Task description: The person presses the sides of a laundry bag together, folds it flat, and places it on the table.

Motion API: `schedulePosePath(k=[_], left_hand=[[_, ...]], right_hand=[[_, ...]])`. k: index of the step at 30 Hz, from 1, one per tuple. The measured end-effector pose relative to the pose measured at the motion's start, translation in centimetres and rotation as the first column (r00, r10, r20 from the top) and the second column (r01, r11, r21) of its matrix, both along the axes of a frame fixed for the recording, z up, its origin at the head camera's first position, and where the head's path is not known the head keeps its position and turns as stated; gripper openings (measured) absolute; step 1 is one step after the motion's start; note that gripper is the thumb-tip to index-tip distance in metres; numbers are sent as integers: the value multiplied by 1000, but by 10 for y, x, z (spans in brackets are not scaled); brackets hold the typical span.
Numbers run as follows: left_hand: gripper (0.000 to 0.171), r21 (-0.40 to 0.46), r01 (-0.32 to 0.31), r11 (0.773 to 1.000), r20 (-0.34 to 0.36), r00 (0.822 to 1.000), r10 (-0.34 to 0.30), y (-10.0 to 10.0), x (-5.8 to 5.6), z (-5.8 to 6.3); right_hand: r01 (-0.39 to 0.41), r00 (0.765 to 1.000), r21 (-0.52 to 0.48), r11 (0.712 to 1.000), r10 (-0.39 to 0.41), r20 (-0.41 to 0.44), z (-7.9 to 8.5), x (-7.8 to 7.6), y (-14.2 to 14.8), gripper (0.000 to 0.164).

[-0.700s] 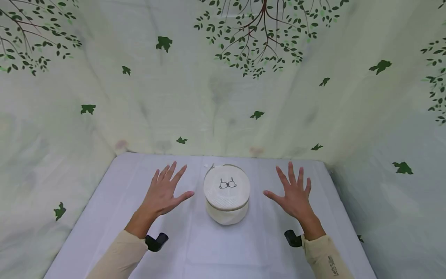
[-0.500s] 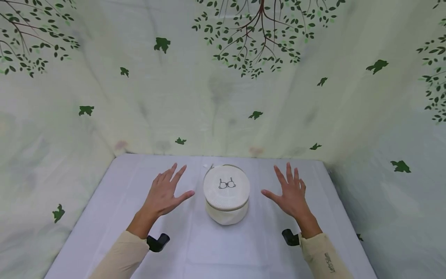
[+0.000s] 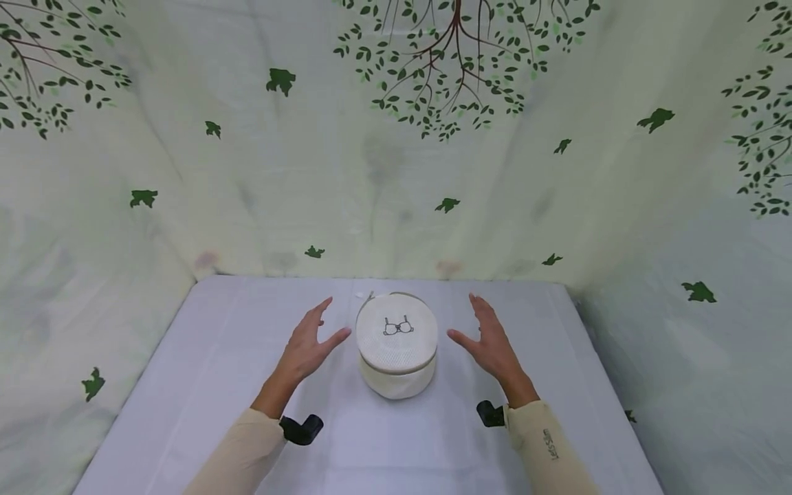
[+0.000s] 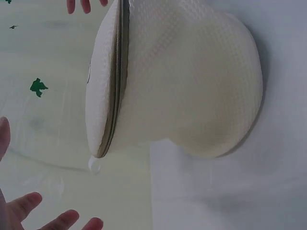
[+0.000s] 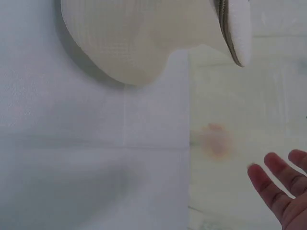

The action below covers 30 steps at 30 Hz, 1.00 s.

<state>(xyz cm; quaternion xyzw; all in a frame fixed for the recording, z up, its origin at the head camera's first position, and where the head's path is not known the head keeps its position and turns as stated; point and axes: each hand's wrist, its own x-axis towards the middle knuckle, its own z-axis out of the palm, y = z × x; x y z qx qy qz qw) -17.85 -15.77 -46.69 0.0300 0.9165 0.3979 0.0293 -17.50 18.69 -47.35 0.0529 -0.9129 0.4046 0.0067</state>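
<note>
A white mesh laundry bag [image 3: 397, 333], round-topped with a bra drawing on its lid, stands upright mid-table. Its zipper [image 4: 115, 86] runs round the lid's edge in the left wrist view, and the mesh side [image 5: 120, 38] fills the top of the right wrist view. To the bag's left, my left hand [image 3: 307, 347] hovers apart from it, thumb spread from the fingers. My right hand [image 3: 493, 344] hovers on the other side, its thumb pointing at the bag without touching. Both hands hold nothing.
A white cloth covers the table [image 3: 396, 454]. Pale curtains [image 3: 346, 179] printed with leaves and branches hang behind and at both sides. Black wrist cameras [image 3: 302, 430] sit at both cuffs.
Both hands have moved inward toward the bag, and their fingers have drawn closer together from a wide spread. The bag stays standing in its place on the table.
</note>
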Motion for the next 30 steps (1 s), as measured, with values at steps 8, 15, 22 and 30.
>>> schedulePosePath(k=[8,15,22,30], left_hand=[[78,216,-104,971,125,989,79,19,-16,-18],[75,298,-168,939,208,972,108,24,-23,-27],[67,399,-183,898,295,953,63,30,-28,-33],[57,443,-183,878,345,938,22,39,-32,-37]], right_hand=[[-15,998,-145,989,23,55,-23,-12,-18,86],[43,993,-251,967,-13,120,-38,-22,-31,80],[93,972,-414,905,8,236,-45,-33,-41,71],[125,950,-488,864,38,311,-49,-41,-49,63]])
